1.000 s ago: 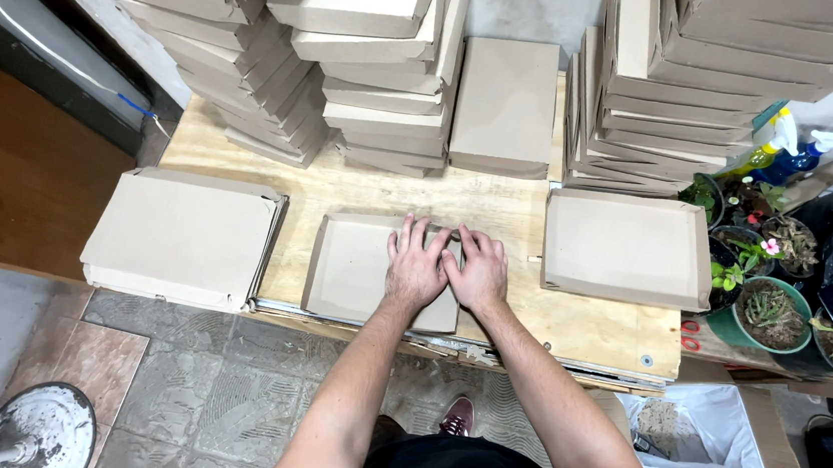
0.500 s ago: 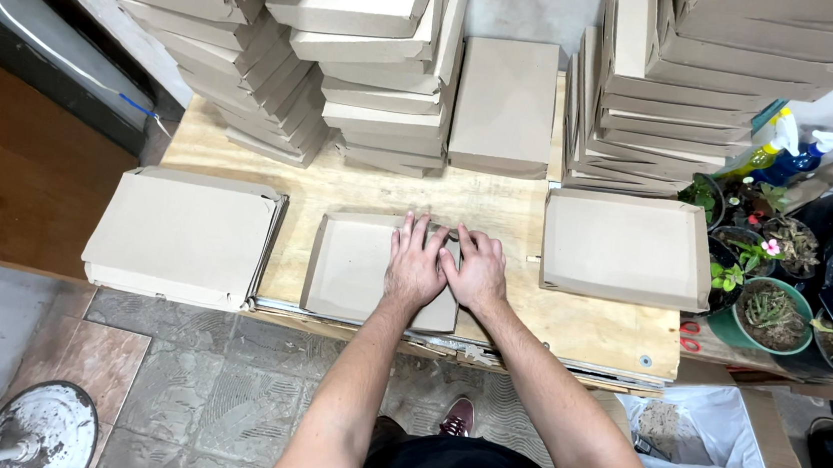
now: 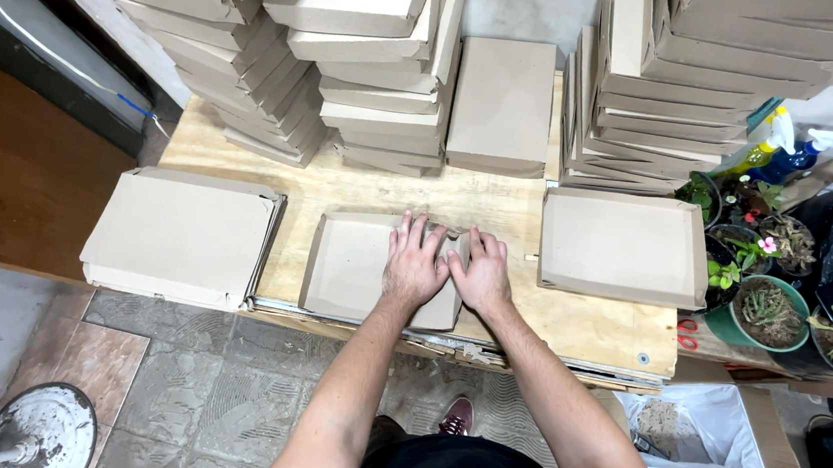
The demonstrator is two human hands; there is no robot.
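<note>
A shallow brown cardboard tray (image 3: 352,264) lies open on the wooden table (image 3: 579,329), right in front of me. My left hand (image 3: 414,262) rests flat on the tray's right part, fingers spread toward its far right corner. My right hand (image 3: 482,270) is beside it, pressing the tray's right wall and a folded flap at that corner. Both hands touch the cardboard; neither lifts it.
A stack of flat cardboard (image 3: 183,234) lies on the left. A folded tray (image 3: 621,247) sits on the right. Tall piles of boxes (image 3: 371,59) line the back of the table. Potted plants (image 3: 770,305), spray bottles (image 3: 795,157) and red scissors (image 3: 686,333) are at the right.
Both hands stay on the tray's right corner; the fingers have shifted slightly along the flap. The tray has not moved.
</note>
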